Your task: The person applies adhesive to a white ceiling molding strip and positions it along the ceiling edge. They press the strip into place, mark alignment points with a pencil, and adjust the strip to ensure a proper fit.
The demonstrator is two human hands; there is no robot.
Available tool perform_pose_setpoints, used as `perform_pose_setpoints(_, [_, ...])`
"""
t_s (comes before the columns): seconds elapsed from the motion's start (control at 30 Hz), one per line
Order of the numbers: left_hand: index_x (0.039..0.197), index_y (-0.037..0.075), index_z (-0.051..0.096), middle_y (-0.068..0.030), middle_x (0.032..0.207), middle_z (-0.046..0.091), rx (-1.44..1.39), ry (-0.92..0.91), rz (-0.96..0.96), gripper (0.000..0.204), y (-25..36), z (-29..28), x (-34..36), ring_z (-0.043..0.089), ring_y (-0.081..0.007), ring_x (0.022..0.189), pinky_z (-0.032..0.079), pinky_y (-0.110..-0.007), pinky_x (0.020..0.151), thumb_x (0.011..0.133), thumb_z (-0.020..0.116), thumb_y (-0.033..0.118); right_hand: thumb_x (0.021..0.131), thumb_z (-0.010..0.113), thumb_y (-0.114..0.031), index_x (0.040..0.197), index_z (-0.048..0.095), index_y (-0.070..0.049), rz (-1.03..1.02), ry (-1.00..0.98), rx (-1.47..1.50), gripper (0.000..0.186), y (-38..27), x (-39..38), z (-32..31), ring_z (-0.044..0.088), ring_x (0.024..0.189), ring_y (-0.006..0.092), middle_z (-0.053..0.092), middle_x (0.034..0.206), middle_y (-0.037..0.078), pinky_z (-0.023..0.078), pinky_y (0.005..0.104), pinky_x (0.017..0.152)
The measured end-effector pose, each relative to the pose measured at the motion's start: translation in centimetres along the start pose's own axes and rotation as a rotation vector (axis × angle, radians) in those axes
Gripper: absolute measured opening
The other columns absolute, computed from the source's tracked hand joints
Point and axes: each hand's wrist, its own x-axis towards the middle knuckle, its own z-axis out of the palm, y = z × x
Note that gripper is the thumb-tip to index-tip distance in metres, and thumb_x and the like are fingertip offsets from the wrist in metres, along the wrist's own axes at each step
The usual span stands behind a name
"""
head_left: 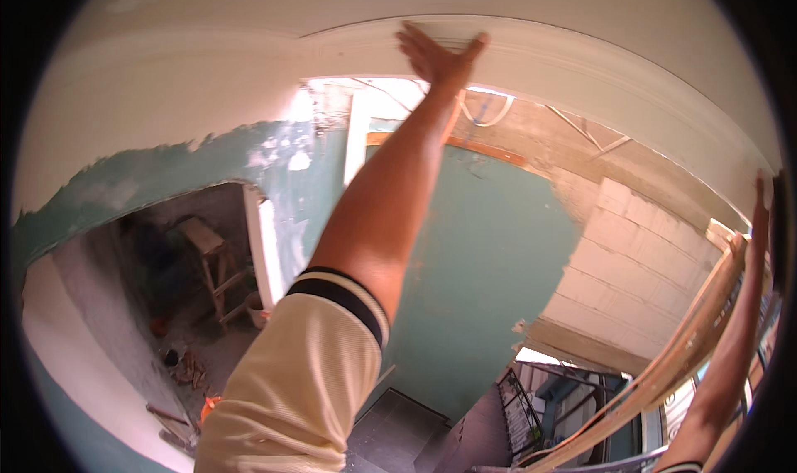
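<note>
A long white moulding strip [540, 58] is pressed up against the ceiling [207, 25]. It is supported by the left hand [438, 56], fingers spread flat beneath it, and by the right hand [759, 216] near its far end; that hand's finger state cannot be told. The strip is judged light but brittle and prone to sagging, so support at well-separated points is advised. Beyond, a partly plastered teal wall [473, 257], block masonry [639, 265] and a wooden trestle [212, 261] are seen.
</note>
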Motion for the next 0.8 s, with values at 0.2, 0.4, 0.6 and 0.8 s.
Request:
perform_pose_setpoints(0.2, [0.163, 0.000, -0.005, -0.0303, 0.169, -0.008, 0.199, 0.109, 0.139, 0.156, -2.8, -1.9, 3.9, -0.006, -0.0436, 0.158, 0.008, -0.058, 0.127, 0.062, 0.076, 0.087, 0.081, 0.058, -0.086, 0.160, 0.035, -0.009, 0.024, -0.161, 0.194, 0.113, 0.4, -5.5, 3.7, 0.031, 0.152, 0.0376, 0.033, 0.163, 0.023, 0.029, 0.0545, 0.122])
perform_pose_setpoints(0.4, [0.159, -0.011, -0.003, -0.0315, 0.169, -0.006, 0.205, 0.097, 0.197, 0.154, -2.5, -1.3, 3.9, -0.004, -0.0429, 0.158, 0.007, -0.051, 0.129, 0.067, 0.074, 0.086, 0.080, 0.053, -0.090, 0.165, 0.024, -0.018, 0.101, -0.243, 0.000, 0.116, -5.1, -6.3, -2.5, 0.020, 0.154, 0.0440, 0.019, 0.166, 0.027, 0.022, 0.0649, 0.117])
perform_pose_setpoints(0.6, [0.158, -0.015, 0.002, -0.0370, 0.163, 0.011, 0.290, 0.151, 0.220, 0.154, -2.9, -0.7, 4.1, 0.010, -0.0455, 0.156, 0.018, -0.052, 0.127, 0.066, 0.077, 0.084, 0.085, 0.055, -0.084, 0.165, 0.022, -0.015, 0.074, -0.232, -0.064, 0.111, -5.0, -7.0, -2.9, 0.017, 0.156, 0.0438, 0.017, 0.167, 0.029, 0.023, 0.0628, 0.118])
perform_pose_setpoints(0.8, [0.155, -0.019, 0.004, -0.0382, 0.158, 0.020, 0.144, 0.097, 0.259, 0.150, -0.9, -1.2, 2.1, 0.019, -0.0454, 0.153, 0.021, -0.053, 0.127, 0.069, 0.081, 0.077, 0.085, 0.059, -0.081, 0.164, 0.019, -0.005, 0.022, -0.172, 0.061, 0.117, -5.9, -7.6, -1.9, 0.014, 0.158, 0.0381, 0.012, 0.169, 0.026, 0.021, 0.0616, 0.122])
